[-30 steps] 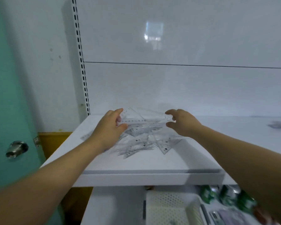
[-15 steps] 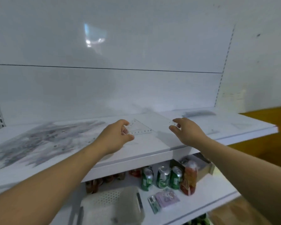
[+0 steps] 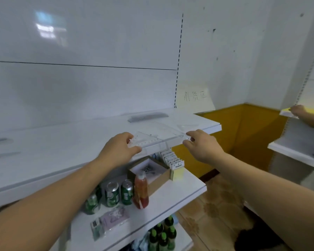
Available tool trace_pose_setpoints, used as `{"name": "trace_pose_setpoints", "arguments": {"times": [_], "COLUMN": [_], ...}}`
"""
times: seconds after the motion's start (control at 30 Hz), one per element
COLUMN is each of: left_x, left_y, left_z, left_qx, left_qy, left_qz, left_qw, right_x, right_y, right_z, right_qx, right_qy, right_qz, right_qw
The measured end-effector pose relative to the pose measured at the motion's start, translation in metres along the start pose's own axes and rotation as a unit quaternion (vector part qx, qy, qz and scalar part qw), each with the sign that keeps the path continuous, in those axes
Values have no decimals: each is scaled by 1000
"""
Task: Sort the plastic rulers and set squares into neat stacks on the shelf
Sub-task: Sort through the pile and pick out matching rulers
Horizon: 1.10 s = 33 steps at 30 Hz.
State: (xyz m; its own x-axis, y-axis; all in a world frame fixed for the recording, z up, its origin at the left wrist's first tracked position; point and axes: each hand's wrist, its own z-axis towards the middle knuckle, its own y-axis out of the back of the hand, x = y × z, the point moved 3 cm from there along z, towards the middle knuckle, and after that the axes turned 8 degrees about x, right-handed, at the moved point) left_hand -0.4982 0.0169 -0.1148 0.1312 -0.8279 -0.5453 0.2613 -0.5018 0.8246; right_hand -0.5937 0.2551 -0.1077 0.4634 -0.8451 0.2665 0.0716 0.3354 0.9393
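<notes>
- Left hand (image 3: 119,149) pinches the clear set square (image 3: 152,140) at its left corner.
- Right hand (image 3: 202,146) pinches its right tip.
- It lies over the near right edge of the shelf (image 3: 62,153), possibly touching.

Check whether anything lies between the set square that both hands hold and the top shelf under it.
Nothing visible does. The left hand and right hand pinch the set square at the front edge of the top shelf, whose surface there looks bare. The grey ruler stack lies further back, apart from it.
</notes>
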Motion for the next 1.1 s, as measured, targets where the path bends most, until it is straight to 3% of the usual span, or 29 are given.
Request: {"name": "trace_pose_setpoints", "arguments": {"times": [0.3, 0.67, 0.83, 1.1], "left_x": [-2, 15, 19, 13], "left_y": [-13, -28, -35, -34], "left_z": [54, 85, 87, 84], "left_qx": [-29, 69, 148, 134], "left_qy": [69, 100, 148, 172], "left_qz": [100, 242, 237, 221], "left_qw": [992, 962, 949, 951], "right_x": [-22, -3, 3, 18], "right_y": [-22, -44, -57, -72], "right_z": [59, 198, 242, 297], "right_qx": [17, 83, 108, 135], "right_qy": [41, 115, 138, 197], "right_qz": [25, -23, -20, -50], "right_qw": [999, 990, 984, 970]}}
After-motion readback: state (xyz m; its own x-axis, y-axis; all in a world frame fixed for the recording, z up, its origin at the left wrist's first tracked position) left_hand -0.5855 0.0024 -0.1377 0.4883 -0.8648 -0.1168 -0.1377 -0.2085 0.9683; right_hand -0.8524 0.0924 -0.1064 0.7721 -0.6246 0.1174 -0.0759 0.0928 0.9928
